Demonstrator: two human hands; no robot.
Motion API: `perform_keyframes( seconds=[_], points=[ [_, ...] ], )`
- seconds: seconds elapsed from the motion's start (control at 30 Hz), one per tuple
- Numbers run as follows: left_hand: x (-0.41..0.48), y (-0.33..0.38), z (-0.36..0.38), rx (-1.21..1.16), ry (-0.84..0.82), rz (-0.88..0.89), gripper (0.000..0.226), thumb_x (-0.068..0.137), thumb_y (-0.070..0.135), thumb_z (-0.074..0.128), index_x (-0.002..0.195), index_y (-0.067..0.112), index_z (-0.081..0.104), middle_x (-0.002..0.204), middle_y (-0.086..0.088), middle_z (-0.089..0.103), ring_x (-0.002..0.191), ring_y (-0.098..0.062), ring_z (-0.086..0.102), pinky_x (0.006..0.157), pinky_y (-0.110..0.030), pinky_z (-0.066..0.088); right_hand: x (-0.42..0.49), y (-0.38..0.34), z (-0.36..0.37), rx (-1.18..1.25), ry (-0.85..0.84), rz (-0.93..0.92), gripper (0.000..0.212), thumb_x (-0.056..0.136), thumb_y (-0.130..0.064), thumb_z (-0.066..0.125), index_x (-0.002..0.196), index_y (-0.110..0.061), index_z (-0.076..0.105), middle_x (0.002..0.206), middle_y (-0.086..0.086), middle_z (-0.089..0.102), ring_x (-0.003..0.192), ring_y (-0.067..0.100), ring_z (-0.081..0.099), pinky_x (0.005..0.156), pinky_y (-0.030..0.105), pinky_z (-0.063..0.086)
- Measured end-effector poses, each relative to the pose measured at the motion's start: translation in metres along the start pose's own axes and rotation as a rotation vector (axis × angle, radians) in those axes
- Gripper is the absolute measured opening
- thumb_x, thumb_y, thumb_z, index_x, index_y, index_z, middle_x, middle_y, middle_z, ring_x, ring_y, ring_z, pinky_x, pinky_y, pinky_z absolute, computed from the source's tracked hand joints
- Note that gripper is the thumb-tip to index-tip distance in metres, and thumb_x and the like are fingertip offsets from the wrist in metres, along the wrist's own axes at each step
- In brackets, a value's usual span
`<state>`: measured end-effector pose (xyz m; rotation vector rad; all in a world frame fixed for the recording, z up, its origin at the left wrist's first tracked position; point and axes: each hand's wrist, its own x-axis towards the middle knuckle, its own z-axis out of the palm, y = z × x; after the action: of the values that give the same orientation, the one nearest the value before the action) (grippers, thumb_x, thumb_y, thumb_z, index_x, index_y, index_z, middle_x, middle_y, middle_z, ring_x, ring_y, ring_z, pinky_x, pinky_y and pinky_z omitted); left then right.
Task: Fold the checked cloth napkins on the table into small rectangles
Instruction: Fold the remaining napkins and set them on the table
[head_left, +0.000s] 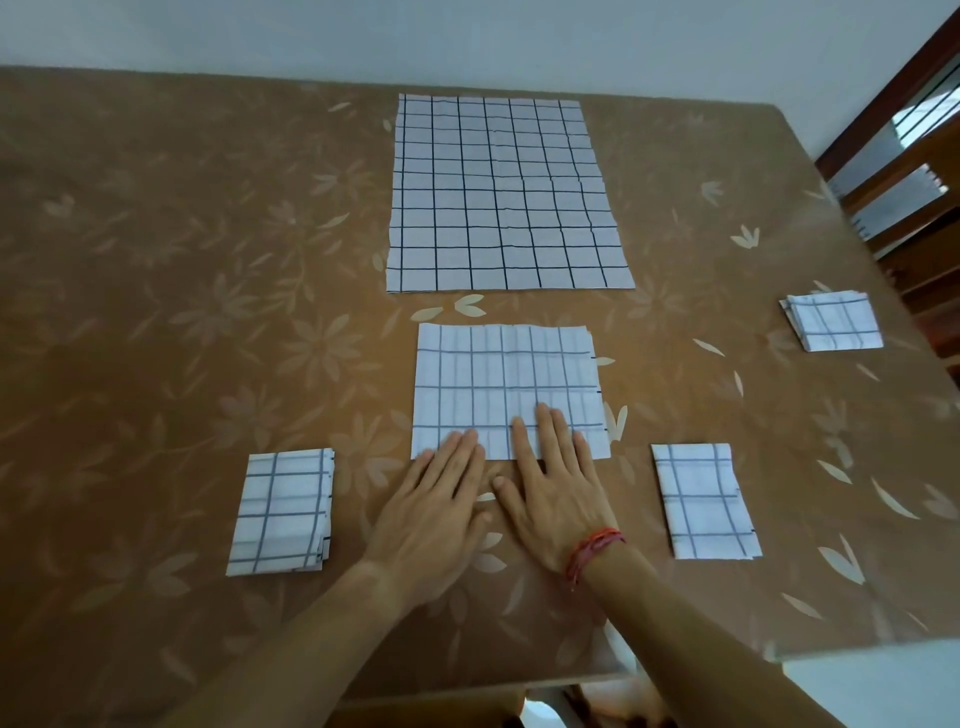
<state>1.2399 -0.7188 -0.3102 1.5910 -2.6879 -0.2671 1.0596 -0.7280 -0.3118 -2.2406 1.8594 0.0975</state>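
Lying at the left: a folded napkin (280, 512), already a small rectangle, its long axis running away from the person, well apart from both hands.
Left hand (434, 499): flat on the table (156, 312), fingers straight and close together, gripping nothing; only the fingertips rest on the near left corner of the half-folded napkin.
Half-folded napkin (506, 379): the piece in work, directly ahead of both hands. It is a little wider than deep, so its long axis runs left to right, and its near edge lies under the fingertips.
Right hand (553, 483): also flat and spread, nothing pinched. It reaches further onto the cloth than the left and presses the near edge just right of centre. A red thread band (595, 551) is on the wrist.
Nearer hand: neither by much; the two lie side by side near the middle of the near edge, and the right side edge is closer to the right hand.
Next fold, as a judgement: one side edge goes across the long axis to meet the other, so a hand must first slide out to a corner.
Open napkin (501, 192): spread flat beyond the worked piece, unfolded.
Right folded napkin (704, 501): finished, near the right hand but not touching it.
Far-right folded napkin (831, 319): finished, by the table's right edge.
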Motion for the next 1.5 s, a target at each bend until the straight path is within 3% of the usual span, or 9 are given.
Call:
perform_keyframes(
  seconds=[0.2,0.43,0.6,0.7,0.97,1.13,1.23,1.33,1.5],
  points=[
    [-0.018,-0.010,-0.002,-0.016,-0.022,-0.084,0.071,0.102,0.047,0.003,0.147,0.001,0.033,0.157,-0.015,0.027,0.146,-0.024,0.023,0.112,-0.041,0.018,0.000,-0.010,-0.007,0.020,0.006,0.023,0.073,0.096,-0.054,0.009,0.155,-0.012,0.006,0.161,0.016,-0.004,0.149,0.030,-0.006,0.121,0.046,0.005],
    [-0.017,-0.009,-0.003,-0.034,-0.018,-0.092,0.060,0.099,0.038,0.028,0.150,0.004,0.030,0.158,-0.014,0.024,0.147,-0.022,0.018,0.116,-0.036,0.009,-0.009,-0.044,-0.006,0.050,0.028,-0.243,0.060,0.098,-0.033,0.024,0.149,-0.002,0.027,0.158,0.016,0.021,0.147,0.026,0.017,0.116,0.045,0.026],
    [-0.017,-0.014,-0.004,-0.035,-0.061,-0.082,0.058,0.100,0.037,0.027,0.149,0.006,0.033,0.158,-0.012,0.022,0.147,-0.021,0.016,0.116,-0.034,0.007,-0.008,-0.040,-0.002,0.072,-0.053,-0.227,0.065,0.101,-0.045,0.006,0.153,-0.007,0.006,0.161,0.009,-0.005,0.148,0.020,-0.010,0.122,0.040,0.005],
    [-0.017,-0.012,-0.007,-0.067,-0.074,-0.078,0.065,0.099,0.043,0.008,0.153,0.008,0.015,0.161,-0.009,0.002,0.149,-0.019,-0.004,0.120,-0.030,-0.006,-0.014,-0.032,-0.006,0.058,-0.073,-0.177,0.075,0.095,-0.055,-0.004,0.152,-0.006,0.000,0.159,0.006,-0.013,0.147,0.018,-0.017,0.120,0.036,-0.004],
    [-0.017,-0.009,-0.013,-0.118,-0.114,-0.113,0.072,0.084,0.045,-0.014,0.150,0.015,-0.013,0.157,0.000,-0.026,0.141,-0.012,-0.031,0.111,-0.027,-0.020,-0.043,0.021,-0.009,0.001,-0.041,0.155,0.082,0.092,-0.060,0.000,0.152,-0.005,-0.006,0.161,0.011,-0.011,0.148,0.020,-0.014,0.118,0.034,-0.009],
    [-0.015,-0.010,-0.010,-0.152,-0.099,-0.115,0.075,0.087,0.045,-0.004,0.154,0.012,0.001,0.159,-0.001,-0.016,0.145,-0.012,-0.021,0.115,-0.030,-0.011,-0.042,0.021,-0.006,0.053,-0.024,0.214,0.087,0.088,-0.062,-0.003,0.152,-0.003,-0.002,0.161,0.014,-0.007,0.148,0.023,-0.011,0.121,0.036,-0.005],
    [-0.013,-0.008,-0.012,-0.160,-0.125,-0.135,0.078,0.083,0.048,-0.010,0.153,0.015,-0.007,0.158,0.001,-0.022,0.143,-0.011,-0.026,0.114,-0.028,-0.016,-0.038,0.014,-0.014,0.078,0.001,0.241,0.089,0.086,-0.060,-0.002,0.152,-0.002,0.009,0.161,0.016,0.006,0.149,0.027,0.002,0.122,0.037,0.004],
    [-0.011,-0.007,-0.013,-0.169,-0.133,-0.147,0.081,0.080,0.049,-0.013,0.154,0.017,-0.008,0.159,0.002,-0.021,0.144,-0.011,-0.025,0.114,-0.027,-0.016,-0.023,0.014,-0.027,0.126,0.115,0.310,0.078,0.087,-0.059,0.013,0.142,-0.008,0.034,0.146,0.012,0.039,0.131,0.031,0.037,0.109,0.041,0.033],
    [-0.012,-0.010,-0.011,-0.189,-0.131,-0.147,0.081,0.080,0.049,-0.011,0.155,0.018,-0.004,0.160,0.003,-0.018,0.145,-0.010,-0.023,0.118,-0.030,-0.010,0.030,0.033,-0.052,0.425,0.178,0.503,0.043,0.088,-0.045,0.050,0.111,-0.009,0.056,0.112,0.012,0.057,0.109,0.034,0.048,0.092,0.044,0.043]
  ],
)
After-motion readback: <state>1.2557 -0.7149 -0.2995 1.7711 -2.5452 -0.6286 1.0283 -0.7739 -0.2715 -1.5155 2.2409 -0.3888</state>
